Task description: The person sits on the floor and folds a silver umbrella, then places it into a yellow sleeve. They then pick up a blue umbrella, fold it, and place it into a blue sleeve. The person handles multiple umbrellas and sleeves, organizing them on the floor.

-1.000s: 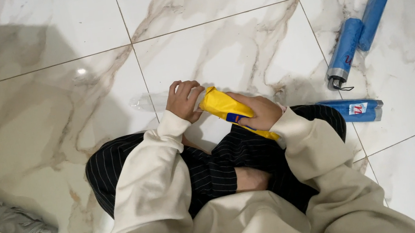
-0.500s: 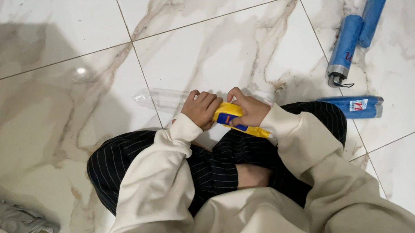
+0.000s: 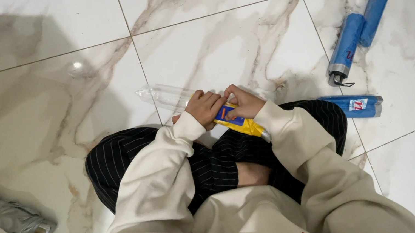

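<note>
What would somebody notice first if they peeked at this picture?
Probably the yellow folded umbrella in the middle, gripped by the left hand and the right hand above the crossed legs. Next, the blue umbrellas lying on the marble floor at right, and a grey umbrella far left.

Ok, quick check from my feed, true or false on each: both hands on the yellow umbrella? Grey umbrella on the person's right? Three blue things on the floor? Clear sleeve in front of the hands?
1. Both hands, left hand and right hand, grip the yellow umbrella. True.
2. The grey umbrella lies on the person's right. False: on the left.
3. Three blue items lie on the floor. True: blue umbrella, blue sleeve, blue pack.
4. The clear plastic sleeve lies behind the person. False: in front of the hands.
</note>
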